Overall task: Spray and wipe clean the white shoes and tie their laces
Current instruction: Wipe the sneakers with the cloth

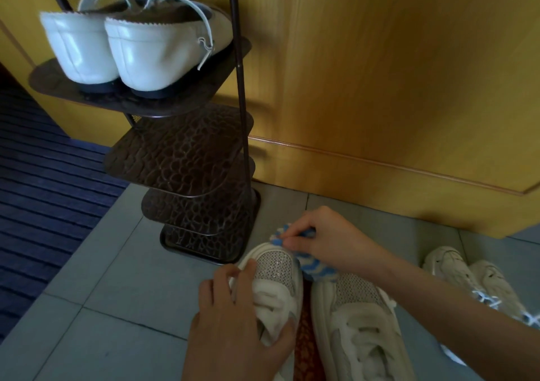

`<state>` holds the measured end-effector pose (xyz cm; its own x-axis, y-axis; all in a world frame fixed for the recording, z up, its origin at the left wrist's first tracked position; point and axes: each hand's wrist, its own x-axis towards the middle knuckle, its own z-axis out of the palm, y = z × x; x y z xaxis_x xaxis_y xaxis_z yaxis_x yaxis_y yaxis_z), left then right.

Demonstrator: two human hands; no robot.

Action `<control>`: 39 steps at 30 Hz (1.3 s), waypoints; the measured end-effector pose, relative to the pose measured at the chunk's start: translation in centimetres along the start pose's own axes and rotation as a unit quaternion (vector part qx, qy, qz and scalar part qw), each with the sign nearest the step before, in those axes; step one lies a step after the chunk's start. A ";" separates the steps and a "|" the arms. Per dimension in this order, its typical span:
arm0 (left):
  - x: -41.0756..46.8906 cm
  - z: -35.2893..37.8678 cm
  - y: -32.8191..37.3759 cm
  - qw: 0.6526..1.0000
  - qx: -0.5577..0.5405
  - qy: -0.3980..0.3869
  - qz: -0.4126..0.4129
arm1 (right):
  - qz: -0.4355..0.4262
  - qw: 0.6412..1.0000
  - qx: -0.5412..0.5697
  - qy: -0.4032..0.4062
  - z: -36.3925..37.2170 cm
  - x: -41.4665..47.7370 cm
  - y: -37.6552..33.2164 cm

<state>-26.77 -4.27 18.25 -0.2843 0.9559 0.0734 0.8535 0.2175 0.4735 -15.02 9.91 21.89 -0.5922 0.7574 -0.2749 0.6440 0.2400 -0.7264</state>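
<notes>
Shoes [359,322] are sitting side by side on the tiles [117,263] at bottom centre, toes pointing toward the cabinet [380,88]. Going from the left, a mat [43,176] is lying along the edge, and next a rack [181,158] is standing with pale loafers [140,53] on its top shelf. Just right of its base, the left hand [233,316] is gripping one shoe [274,263] across the laces [271,301], fingers curling over the top and thumb wrapping the inner side. At that shoe's toe the right hand [324,237] is pinching a blue-and-white cloth [314,268], which is touching the toe's right edge and draping onto the other shoe. Another pair [482,287] is lying well to the right. Wiping seems to be under way; the laces look loose, though the hand is hiding too much to be sure. The cloth is bunching small in the pinch, so it may be slipping out or missing the sole edge. Hard pressing could be driving dirt into the mesh. A loosening left grip would be letting the shoe skid across the smooth tiles toward the rack.
</notes>
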 end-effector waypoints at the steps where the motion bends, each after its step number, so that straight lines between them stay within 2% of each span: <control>1: 0.0 0.0 0.0 1.000 -0.001 0.001 0.000 | -0.009 1.000 0.004 0.005 0.0 -0.5 0.1; 5: 0.0 0.0 0.3 1.000 0.003 0.010 0.011 | 0.005 0.999 0.021 0.039 0.6 -0.7 -0.1; 11: -0.1 -0.1 0.0 1.000 -0.007 0.011 0.006 | -0.004 1.000 0.020 0.016 0.0 -2.1 0.2; 15: -0.1 0.0 0.2 1.000 -0.001 0.005 0.004 | 0.009 0.998 0.030 0.061 0.7 -1.4 0.3; 19: -0.2 0.0 0.2 1.000 -0.003 0.009 0.003 | 0.029 0.999 0.010 0.041 0.6 0.2 0.5; 23: -0.2 0.0 0.2 1.000 -0.018 0.008 0.000 | 0.005 0.999 0.047 0.028 0.1 -1.4 0.1; 27: -0.2 -0.1 0.4 1.000 -0.016 -0.012 -0.007 | 0.011 0.997 0.049 0.053 0.7 -0.9 0.2; 31: -0.3 -0.1 0.3 1.000 -0.013 -0.021 -0.008 | 0.022 0.998 0.009 0.052 0.7 -0.3 -0.2; 35: -0.3 -0.2 0.3 0.999 -0.017 -0.026 -0.009 | 0.013 0.999 0.026 0.036 0.4 -2.4 -0.5; 39: -0.3 -0.1 0.2 1.000 -0.001 -0.026 -0.004 | 0.028 0.997 0.024 0.071 1.0 -1.7 -0.6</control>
<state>-26.53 -4.50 18.44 -0.2686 0.9630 0.0231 0.8499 0.2257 0.4762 -14.92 7.89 22.15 -0.4793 0.8482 -0.2255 0.6475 0.1683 -0.7432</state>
